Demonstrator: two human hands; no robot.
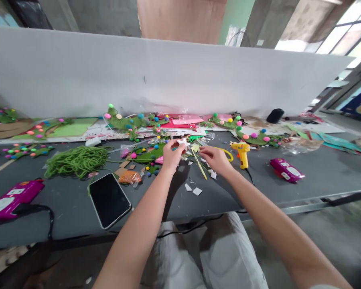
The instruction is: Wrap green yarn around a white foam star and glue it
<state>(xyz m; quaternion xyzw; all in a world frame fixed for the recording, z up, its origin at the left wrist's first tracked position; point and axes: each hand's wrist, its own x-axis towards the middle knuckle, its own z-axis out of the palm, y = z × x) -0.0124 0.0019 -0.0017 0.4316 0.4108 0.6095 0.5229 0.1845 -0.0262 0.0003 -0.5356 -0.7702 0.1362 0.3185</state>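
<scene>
My left hand (173, 152) is closed on a small white star-shaped piece (183, 144) above the middle of the table. Just to its right, my right hand (212, 155) has its fingers pressed around the yellow-handled scissors, whose blades point toward the star. The yellow handle loop (228, 154) shows beyond that hand. Between the hands a pale yellow stick (200, 164) lies slanted, with a pale star shape (195, 147) at its far end. White scraps (197, 191) are scattered nearer the table's front edge.
Green yarn (78, 160), a phone (109, 200) and an orange packet (130, 176) lie to the left. A yellow glue gun (242, 153) and a magenta device (286, 170) are at the right. Green pieces with pompoms (129, 121) line the white board (108, 72).
</scene>
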